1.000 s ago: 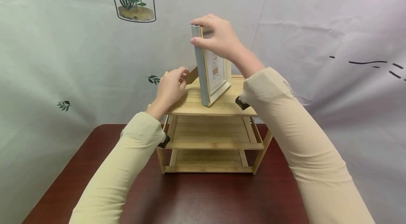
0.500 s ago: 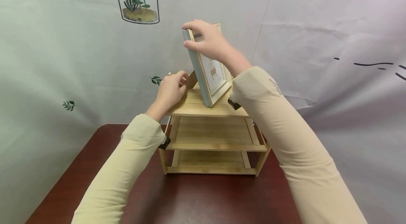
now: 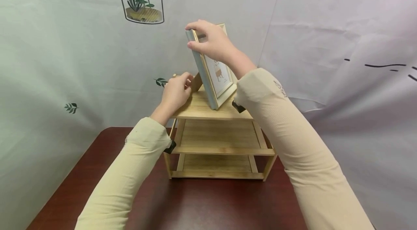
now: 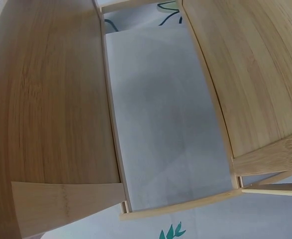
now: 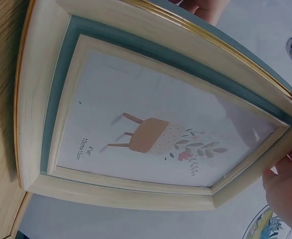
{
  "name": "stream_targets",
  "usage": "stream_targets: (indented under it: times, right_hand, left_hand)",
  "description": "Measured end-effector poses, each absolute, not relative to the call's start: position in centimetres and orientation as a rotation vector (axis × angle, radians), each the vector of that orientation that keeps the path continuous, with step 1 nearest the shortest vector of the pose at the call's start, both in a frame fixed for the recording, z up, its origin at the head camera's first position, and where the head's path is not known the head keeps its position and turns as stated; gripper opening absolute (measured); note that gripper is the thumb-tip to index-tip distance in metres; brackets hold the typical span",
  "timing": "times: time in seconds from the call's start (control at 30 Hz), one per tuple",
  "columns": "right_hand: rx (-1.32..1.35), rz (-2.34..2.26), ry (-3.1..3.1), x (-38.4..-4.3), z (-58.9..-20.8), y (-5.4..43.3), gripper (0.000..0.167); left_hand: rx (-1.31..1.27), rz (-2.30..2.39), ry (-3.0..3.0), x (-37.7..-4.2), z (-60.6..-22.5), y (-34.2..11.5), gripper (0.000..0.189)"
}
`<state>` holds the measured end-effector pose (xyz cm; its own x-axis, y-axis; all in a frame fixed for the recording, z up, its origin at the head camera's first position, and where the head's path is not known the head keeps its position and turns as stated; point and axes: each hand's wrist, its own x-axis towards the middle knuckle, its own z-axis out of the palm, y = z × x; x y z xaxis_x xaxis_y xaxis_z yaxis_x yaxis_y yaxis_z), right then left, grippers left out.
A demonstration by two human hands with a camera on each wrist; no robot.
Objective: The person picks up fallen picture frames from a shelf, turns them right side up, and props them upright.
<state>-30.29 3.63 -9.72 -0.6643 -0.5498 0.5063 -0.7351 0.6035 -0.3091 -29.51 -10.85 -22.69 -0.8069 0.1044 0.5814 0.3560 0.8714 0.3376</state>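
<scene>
The cream rectangular picture frame (image 3: 219, 73) — gold-trimmed, showing a drawn brown chair (image 5: 149, 135) — stands atop the pale wooden rack (image 3: 195, 105), long axis leaning toward eleven o'clock, face toward four. The right hand (image 3: 211, 40) pinches its top; the left hand (image 3: 176, 91) curls beside its brown prop (image 3: 197, 83), whether pinching I can't tell.

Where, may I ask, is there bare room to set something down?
The middle shelf and bottom shelf of the rack look bare, as does the table in front, between the left sleeve and right sleeve. The top board is crowded: the right hand holds the tilted picture frame, the left hand nearby.
</scene>
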Motion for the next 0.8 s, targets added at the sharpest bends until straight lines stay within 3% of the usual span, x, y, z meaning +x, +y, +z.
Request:
stream_targets:
  times: [0.23,0.4,0.8]
  right_hand:
    - [1.032,0.666,-2.480,-30.0,-9.6,3.9,0.047]
    - [1.023,0.677,-2.498,-29.7,-9.4,4.4,0.059]
    - [0.742,1.063,-2.561,-30.5,-9.9,9.0,0.079]
  left_hand:
    - [-0.342,-0.589,-2.505,-29.2,-22.5,-10.7,0.024]
    - [-0.330,-0.624,-2.563,-29.0,-22.4,-10.8,0.037]
    - [-0.317,-1.054,-2.389,-26.1,-21.7,-10.9,0.064]
